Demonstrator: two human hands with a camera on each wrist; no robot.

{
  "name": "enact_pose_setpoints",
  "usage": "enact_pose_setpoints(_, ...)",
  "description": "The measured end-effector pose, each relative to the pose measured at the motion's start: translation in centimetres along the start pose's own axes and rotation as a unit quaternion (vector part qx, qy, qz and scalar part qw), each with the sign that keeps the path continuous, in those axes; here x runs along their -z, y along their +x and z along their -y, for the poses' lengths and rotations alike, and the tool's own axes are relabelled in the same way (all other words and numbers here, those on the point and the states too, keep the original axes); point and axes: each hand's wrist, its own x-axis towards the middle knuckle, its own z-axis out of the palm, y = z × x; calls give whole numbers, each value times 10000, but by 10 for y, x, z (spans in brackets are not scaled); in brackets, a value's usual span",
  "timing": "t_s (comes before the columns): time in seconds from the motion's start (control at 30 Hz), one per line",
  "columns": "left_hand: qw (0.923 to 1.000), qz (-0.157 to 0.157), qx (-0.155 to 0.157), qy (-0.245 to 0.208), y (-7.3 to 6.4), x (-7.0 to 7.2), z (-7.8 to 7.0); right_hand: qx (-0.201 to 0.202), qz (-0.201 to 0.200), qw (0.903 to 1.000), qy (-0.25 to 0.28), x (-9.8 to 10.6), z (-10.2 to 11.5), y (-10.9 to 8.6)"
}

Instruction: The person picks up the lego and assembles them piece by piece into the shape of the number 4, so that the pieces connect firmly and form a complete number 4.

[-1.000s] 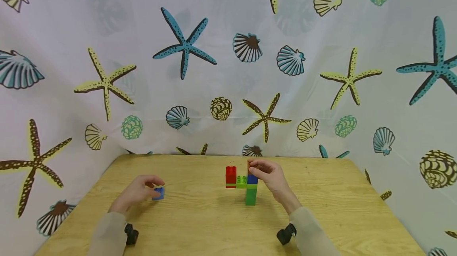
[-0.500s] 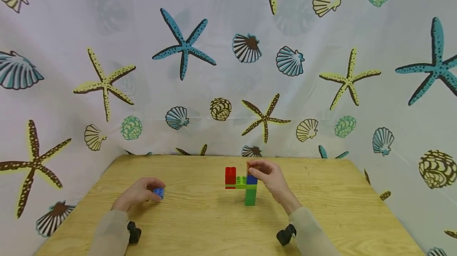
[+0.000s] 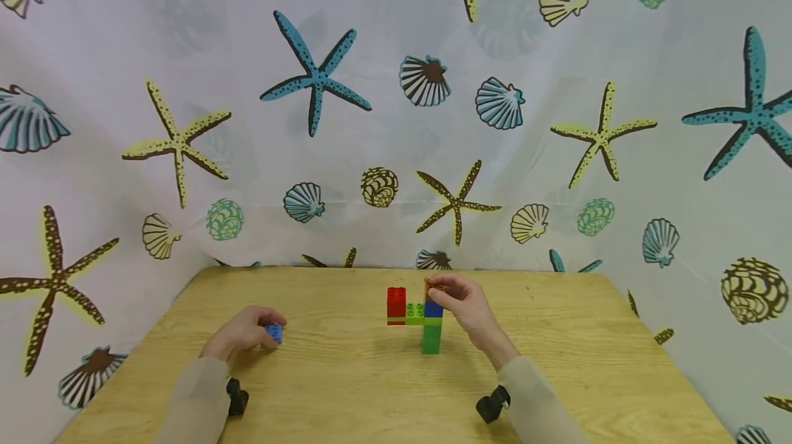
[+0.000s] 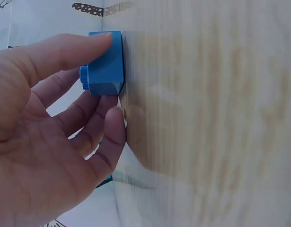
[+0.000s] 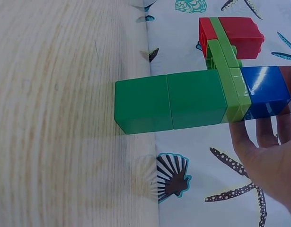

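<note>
At the left of the table my left hand (image 3: 243, 331) pinches a small blue toy brick (image 4: 106, 66) between thumb and fingers; the brick stays down at the tabletop with its studs toward the palm. My right hand (image 3: 471, 312) holds the top of a brick tower. Its fingers curl round the orange-brown brick (image 5: 288, 78) at the top, partly hidden by them. Under it come a dark blue brick (image 5: 266, 92), flat lime green bricks (image 5: 234, 94) and two green bricks (image 5: 197, 97). The lime arm reaches out leftward and carries a red brick (image 3: 397, 302), with more red underneath.
The wooden table (image 3: 346, 389) ends at a hanging white cloth (image 3: 371, 135) printed with starfish and shells, which also runs along both sides. A black wrist camera (image 3: 493, 404) sits on the right wrist, another (image 3: 237, 399) on the left.
My left thumb and fingers have closed from around the blue brick to a pinch on it, with the forearm shifting slightly rightward. The right hand keeps its hold on the tower.
</note>
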Motion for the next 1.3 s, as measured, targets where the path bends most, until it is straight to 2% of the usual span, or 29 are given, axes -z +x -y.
enact_pose_setpoints(0.13,10000,-59,13,-26,-2,-2,-4,-32,34,10000,-23,-1,-1,0)
enact_pose_setpoints(0.27,9999,-41,-101,-131,-4,-3,-10,-9,79,10000,-27,1,-1,0)
enact_pose_setpoints(0.53,9973,4,-358,-637,-4,-9,-24,48,125,9999,63,3,-1,1)
enact_pose_setpoints(0.67,9955,-84,-387,-859,-4,-16,-33,28,101,9999,75,2,-1,1)
enact_pose_setpoints(0.93,9934,-476,-810,-657,-3,-34,-51,12,-8,10000,24,0,-2,-1)
enact_pose_setpoints(1.13,9912,-691,-767,-826,-2,-41,-58,-140,-163,9998,-7,-1,-1,0)
enact_pose_setpoints(1.3,9904,-665,-768,-941,-6,-42,-64,-223,-262,9994,-75,-1,-1,0)
